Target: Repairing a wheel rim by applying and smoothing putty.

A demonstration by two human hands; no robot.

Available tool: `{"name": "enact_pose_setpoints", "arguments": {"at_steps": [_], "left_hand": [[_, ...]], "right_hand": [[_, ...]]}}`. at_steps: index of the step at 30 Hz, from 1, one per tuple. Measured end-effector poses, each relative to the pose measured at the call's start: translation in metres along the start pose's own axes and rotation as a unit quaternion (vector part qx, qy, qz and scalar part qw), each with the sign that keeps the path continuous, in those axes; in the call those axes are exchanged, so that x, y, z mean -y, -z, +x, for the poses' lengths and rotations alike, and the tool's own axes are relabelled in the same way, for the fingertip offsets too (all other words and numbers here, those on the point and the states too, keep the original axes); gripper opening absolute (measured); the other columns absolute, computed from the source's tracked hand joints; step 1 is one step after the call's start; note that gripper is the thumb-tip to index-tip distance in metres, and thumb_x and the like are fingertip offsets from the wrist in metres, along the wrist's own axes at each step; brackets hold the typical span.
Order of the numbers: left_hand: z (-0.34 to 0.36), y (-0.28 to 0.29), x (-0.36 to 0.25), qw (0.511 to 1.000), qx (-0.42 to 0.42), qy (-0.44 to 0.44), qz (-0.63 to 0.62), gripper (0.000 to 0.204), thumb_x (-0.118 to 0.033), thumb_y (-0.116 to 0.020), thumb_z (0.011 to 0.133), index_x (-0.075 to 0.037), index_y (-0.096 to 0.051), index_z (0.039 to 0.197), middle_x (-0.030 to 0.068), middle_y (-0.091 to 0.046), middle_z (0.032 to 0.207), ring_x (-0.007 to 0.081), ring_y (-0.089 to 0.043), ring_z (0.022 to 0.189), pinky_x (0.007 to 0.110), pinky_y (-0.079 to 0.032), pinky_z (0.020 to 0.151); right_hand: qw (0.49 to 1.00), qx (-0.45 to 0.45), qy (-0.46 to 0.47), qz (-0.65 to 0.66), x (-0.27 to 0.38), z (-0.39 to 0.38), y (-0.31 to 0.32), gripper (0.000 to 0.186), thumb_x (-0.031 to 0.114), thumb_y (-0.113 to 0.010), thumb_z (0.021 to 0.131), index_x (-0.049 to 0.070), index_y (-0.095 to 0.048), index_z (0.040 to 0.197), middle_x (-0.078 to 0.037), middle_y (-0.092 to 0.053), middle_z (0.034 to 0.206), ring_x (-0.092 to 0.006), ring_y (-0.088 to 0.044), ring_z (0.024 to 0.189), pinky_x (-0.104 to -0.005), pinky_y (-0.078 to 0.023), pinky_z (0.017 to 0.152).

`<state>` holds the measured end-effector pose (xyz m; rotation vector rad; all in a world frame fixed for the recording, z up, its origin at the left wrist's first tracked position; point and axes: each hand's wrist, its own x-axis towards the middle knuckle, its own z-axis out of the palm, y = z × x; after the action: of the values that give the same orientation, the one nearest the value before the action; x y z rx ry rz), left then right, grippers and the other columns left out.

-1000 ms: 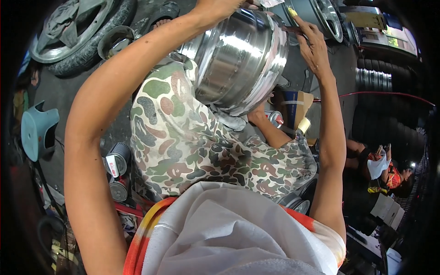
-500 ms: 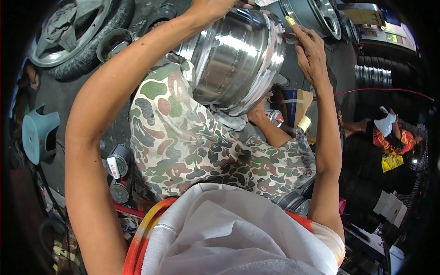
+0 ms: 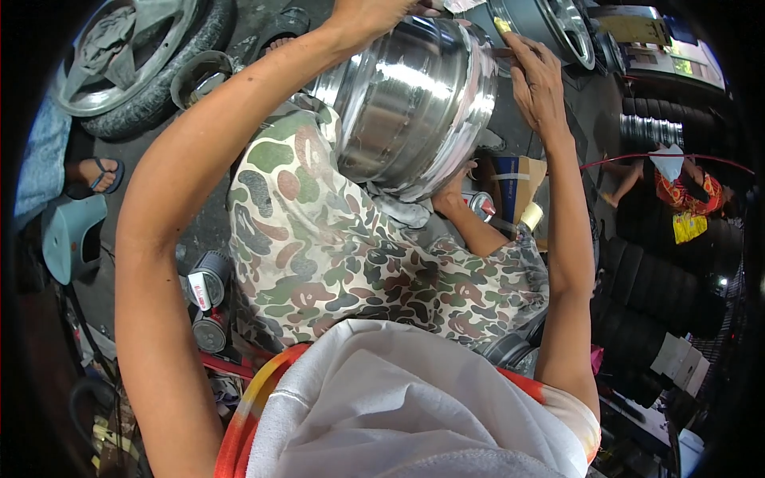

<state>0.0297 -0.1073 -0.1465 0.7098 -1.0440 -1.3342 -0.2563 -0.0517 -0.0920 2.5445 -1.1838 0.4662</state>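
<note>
A polished metal wheel rim (image 3: 402, 103) lies tilted before my legs, with pinkish-white paste smeared along its right edge. My left hand (image 3: 378, 14) reaches over its far side. The top of the picture cuts that hand off, and its fingers are mostly out of sight near a pale, whitish piece (image 3: 462, 5). At the rim's upper right, my right hand (image 3: 540, 88) pinches a small yellow-ended tool (image 3: 502, 25), its fingers close to the pasted edge. A grey cloth (image 3: 406, 213) is tucked under the rim, next to my bare foot (image 3: 453, 191).
Another wheel (image 3: 550, 28) stands beyond my right hand. To the left are a tyre with its rim (image 3: 151, 88), a blue-grey stool (image 3: 72, 239) and another person's sandalled foot (image 3: 102, 175). A cardboard box (image 3: 518, 179) and a can (image 3: 478, 205) sit right of the rim. A red hose (image 3: 669, 158) crosses the right side.
My right hand and its tool have shifted very slightly up and left. Another person's leg and sandalled foot have come into view at the left. The person at the far right has moved.
</note>
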Motion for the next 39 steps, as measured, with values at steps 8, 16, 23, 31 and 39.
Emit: {"name": "enact_pose_setpoints", "arguments": {"at_steps": [8, 16, 23, 31, 39], "left_hand": [[-0.001, -0.002, -0.001, 0.999, 0.004, -0.004, -0.034, 0.015, -0.008, -0.071, 0.093, 0.003, -0.064, 0.101, 0.0118, -0.073, 0.085, 0.0155, -0.072, 0.069, 0.026, -0.058, 0.062], [-0.001, 0.000, -0.004, 1.000, -0.007, 0.020, -0.017, 0.017, -0.009, -0.071, 0.093, 0.003, -0.065, 0.103, 0.0117, -0.073, 0.087, 0.0167, -0.073, 0.071, 0.026, -0.059, 0.062], [0.004, -0.001, -0.001, 1.000, -0.012, 0.012, -0.025, 0.017, -0.007, -0.071, 0.093, 0.004, -0.065, 0.104, 0.0118, -0.073, 0.088, 0.0178, -0.074, 0.072, 0.027, -0.060, 0.064], [0.010, 0.002, 0.006, 0.999, 0.005, -0.001, -0.054, 0.015, -0.004, -0.070, 0.092, 0.004, -0.065, 0.104, 0.0130, -0.073, 0.088, 0.0184, -0.073, 0.074, 0.030, -0.063, 0.068], [0.014, 0.003, 0.000, 0.999, 0.020, 0.030, -0.015, 0.016, -0.004, -0.071, 0.092, 0.003, -0.064, 0.105, 0.0122, -0.073, 0.088, 0.0178, -0.073, 0.073, 0.029, -0.061, 0.067]], "right_hand": [[1.000, 0.005, 0.010, -0.005, -0.012, 0.009, -0.009, 0.058, -0.001, -0.060, 0.087, 0.015, -0.060, 0.143, -0.012, -0.066, 0.129, -0.0330, -0.058, 0.121, -0.0429, -0.039, 0.111], [0.997, 0.033, 0.061, -0.039, 0.009, -0.003, 0.004, 0.067, 0.002, -0.069, 0.080, 0.024, -0.060, 0.143, -0.004, -0.071, 0.121, -0.0262, -0.058, 0.128, -0.0510, -0.036, 0.117], [0.995, 0.040, 0.065, -0.059, 0.026, -0.009, 0.017, 0.055, -0.002, -0.064, 0.086, 0.017, -0.063, 0.138, -0.006, -0.071, 0.124, -0.0265, -0.059, 0.128, -0.0496, -0.036, 0.117], [0.999, -0.016, 0.037, 0.032, 0.029, -0.017, 0.016, 0.060, -0.001, -0.064, 0.085, 0.016, -0.060, 0.142, -0.003, -0.073, 0.117, -0.0259, -0.060, 0.124, -0.0470, -0.037, 0.114], [0.969, -0.139, -0.120, 0.164, 0.054, -0.026, 0.000, 0.049, 0.003, -0.062, 0.092, 0.009, -0.060, 0.140, -0.007, -0.076, 0.111, -0.0262, -0.063, 0.115, -0.0395, -0.043, 0.104]]}}
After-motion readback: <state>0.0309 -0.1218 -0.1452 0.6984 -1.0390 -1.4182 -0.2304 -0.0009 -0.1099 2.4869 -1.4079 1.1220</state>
